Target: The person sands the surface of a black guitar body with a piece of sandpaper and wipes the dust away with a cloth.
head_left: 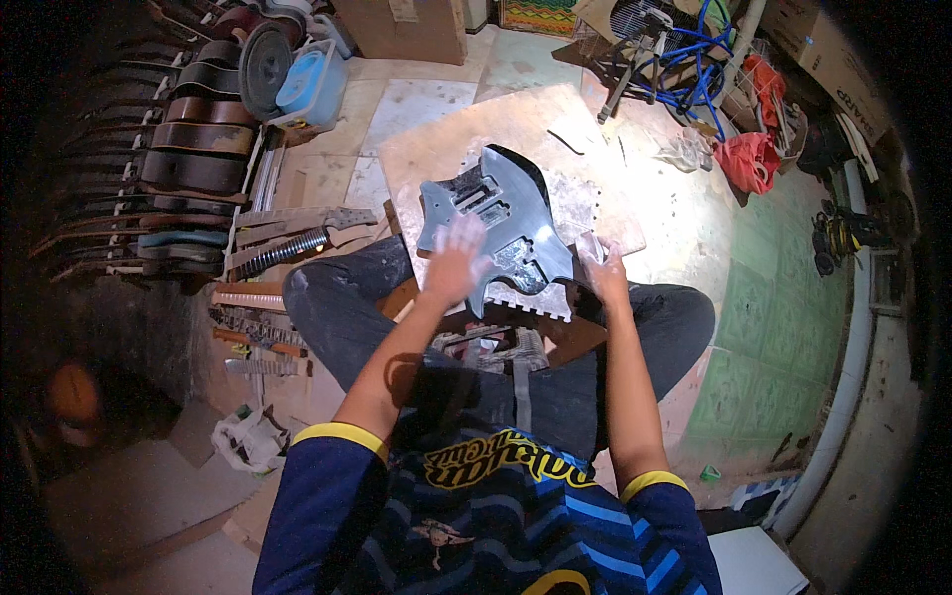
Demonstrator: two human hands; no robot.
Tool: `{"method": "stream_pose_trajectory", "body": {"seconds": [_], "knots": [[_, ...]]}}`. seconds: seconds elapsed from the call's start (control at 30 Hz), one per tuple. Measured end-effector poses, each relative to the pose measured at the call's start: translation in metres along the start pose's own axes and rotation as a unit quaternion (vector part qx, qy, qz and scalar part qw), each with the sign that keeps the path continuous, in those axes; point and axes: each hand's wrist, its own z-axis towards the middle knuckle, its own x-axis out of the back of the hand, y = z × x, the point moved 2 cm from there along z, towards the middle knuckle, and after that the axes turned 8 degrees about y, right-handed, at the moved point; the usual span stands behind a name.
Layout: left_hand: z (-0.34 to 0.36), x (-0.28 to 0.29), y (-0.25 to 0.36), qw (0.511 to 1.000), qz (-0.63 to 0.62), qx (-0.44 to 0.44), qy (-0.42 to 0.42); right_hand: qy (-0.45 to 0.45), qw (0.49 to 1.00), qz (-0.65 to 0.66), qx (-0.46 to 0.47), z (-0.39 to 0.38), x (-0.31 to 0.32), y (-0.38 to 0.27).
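A grey-and-black electric guitar body [516,223] with routed cavities lies on a dusty mat [570,223] with jigsaw edges, on a square board [416,149] across my crossed legs. My left hand [456,256] is over the body's left part, fingers spread and a little blurred, with nothing visible in it. My right hand [605,260], whitened with dust, is by the body's lower right edge, fingers closed round something pale that I cannot make out. A thin dark strip [566,142] lies on the board's far part.
Stacked guitars [198,139], a plastic bin [317,94], loose necks [297,238] and a white bag [248,436] are at the left. A cardboard sheet [407,25] stands behind. Blue hose [699,69], red cloth [746,164] and a corded tool [843,238] are at the right.
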Motion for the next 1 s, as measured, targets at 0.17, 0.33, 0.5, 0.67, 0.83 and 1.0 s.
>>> {"method": "stream_pose_trajectory", "body": {"seconds": [0.17, 0.33, 0.5, 0.67, 0.83, 1.0], "knots": [[0.011, 0.004, -0.088, 0.958, -0.056, 0.281, 0.037, 0.011, 0.999, 0.034, 0.026, 0.011, -0.008, 0.019], [-0.005, 0.003, -0.089, 0.938, -0.205, 0.268, 0.08, 0.014, 1.0, -0.002, 0.009, 0.004, -0.008, 0.011], [-0.004, 0.011, -0.064, 0.899, -0.292, 0.308, 0.111, 0.006, 1.0, -0.01, -0.008, -0.003, 0.007, -0.007], [-0.006, 0.001, -0.106, 0.864, -0.294, 0.384, 0.139, -0.007, 1.0, 0.021, -0.011, 0.0, -0.001, -0.01], [0.0, 0.016, -0.059, 0.918, -0.231, 0.291, 0.137, 0.022, 1.0, -0.002, 0.003, -0.002, 0.009, -0.004], [-0.002, 0.004, -0.06, 0.926, -0.17, 0.276, 0.195, 0.015, 1.0, -0.006, 0.012, 0.002, 0.003, -0.003]]}}
